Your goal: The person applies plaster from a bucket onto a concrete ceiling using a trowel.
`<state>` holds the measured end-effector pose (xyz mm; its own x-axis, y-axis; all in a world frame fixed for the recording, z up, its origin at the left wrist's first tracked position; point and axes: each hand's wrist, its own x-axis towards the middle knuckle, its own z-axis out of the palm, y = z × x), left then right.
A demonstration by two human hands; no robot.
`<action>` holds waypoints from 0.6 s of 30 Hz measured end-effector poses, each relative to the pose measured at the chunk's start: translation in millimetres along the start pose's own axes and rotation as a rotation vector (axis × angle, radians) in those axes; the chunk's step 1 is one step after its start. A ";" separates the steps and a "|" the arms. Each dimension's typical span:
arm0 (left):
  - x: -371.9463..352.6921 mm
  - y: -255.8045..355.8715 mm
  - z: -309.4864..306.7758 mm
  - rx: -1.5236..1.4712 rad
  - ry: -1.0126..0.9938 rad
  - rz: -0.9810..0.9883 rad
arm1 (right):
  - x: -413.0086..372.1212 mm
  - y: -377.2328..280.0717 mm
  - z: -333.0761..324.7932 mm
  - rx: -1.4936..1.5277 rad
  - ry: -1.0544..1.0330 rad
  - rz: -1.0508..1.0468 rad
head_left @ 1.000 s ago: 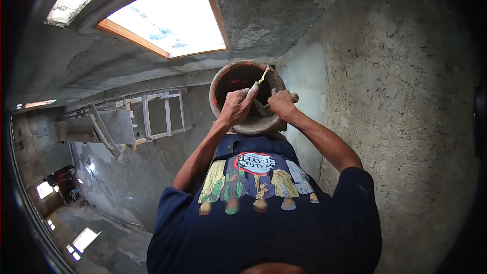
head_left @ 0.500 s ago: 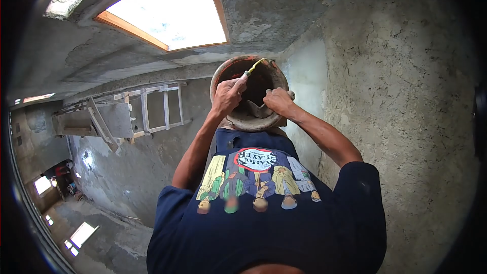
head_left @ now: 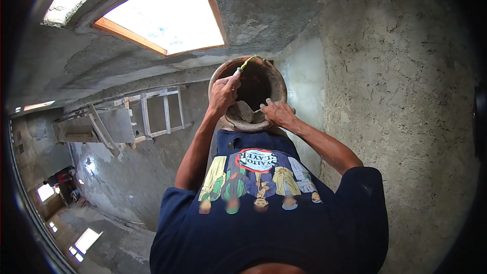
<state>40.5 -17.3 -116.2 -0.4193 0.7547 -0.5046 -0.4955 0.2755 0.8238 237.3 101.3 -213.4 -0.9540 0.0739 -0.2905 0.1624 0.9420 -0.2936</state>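
A mortar-smeared bucket (head_left: 280,87) is in front of my body, its round mouth facing me and its inside dark. My left hand (head_left: 223,95), at the left of the mouth, is closed around a pale, slim grip with a yellow twisted strip (head_left: 247,62) reaching the far rim; it looks like the bucket's handle. My right hand (head_left: 279,112) is at the right side of the rim, closed on a trowel. The trowel's grey blade (head_left: 244,111) lies inside the bucket near the close edge; its grip is hidden by my fingers.
A rough plastered wall (head_left: 395,101) rises on the right. To the left stands a wooden scaffold (head_left: 167,114) with planks. An orange-framed window opening (head_left: 167,15) is ahead. Further off at left, a person (head_left: 63,176) is small and partly visible.
The trowel blade has moved left within the bucket, and my right hand has turned and lowered slightly. My left hand and the yellow strip have shifted a little left.
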 end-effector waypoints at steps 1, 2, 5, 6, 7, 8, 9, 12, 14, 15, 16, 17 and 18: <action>2.0 -0.2 -1.6 -0.029 0.011 -0.016 | -6.2 2.1 -2.7 0.018 0.059 -0.020; 2.9 -1.0 -4.0 -0.034 0.017 -0.003 | -12.8 2.8 -5.0 0.039 0.116 -0.040; 5.1 -0.8 -8.5 0.021 0.070 0.053 | -28.7 5.6 -16.5 0.185 0.053 0.041; 5.2 -0.5 -10.8 0.021 0.075 0.058 | -33.2 11.9 -4.0 0.241 0.048 0.107; 5.3 0.4 -13.8 0.020 0.081 0.036 | -36.3 17.4 -2.1 0.238 0.051 0.101; 5.3 0.6 -16.0 0.020 0.087 0.014 | -39.0 22.9 0.3 0.368 0.086 0.091; 6.7 -0.4 -17.9 0.022 0.091 0.022 | -38.8 25.8 -0.4 0.497 0.121 0.079; 6.6 3.2 -18.5 0.056 0.114 0.014 | -39.8 27.4 -3.1 0.626 0.225 0.072; 9.6 1.9 -21.9 0.064 0.108 0.015 | -45.4 32.3 -6.5 0.649 0.269 0.100; 11.0 4.3 -22.3 0.069 0.103 0.011 | -47.3 37.5 -5.7 0.643 0.280 0.100; 11.0 6.8 -21.8 0.066 0.097 0.004 | -49.2 42.8 -4.7 0.662 0.301 0.154; 11.6 8.6 -21.0 0.068 0.089 0.012 | -52.0 48.5 -3.8 0.681 0.322 0.208; 12.4 9.7 -20.9 0.062 0.092 0.002 | -55.6 51.2 -8.6 0.657 0.340 0.269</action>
<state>14.6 -17.8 -119.9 -0.4901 0.6981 -0.5219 -0.4473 0.3125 0.8380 296.5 148.2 -204.5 -0.8683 0.4678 -0.1648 0.4132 0.4986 -0.7620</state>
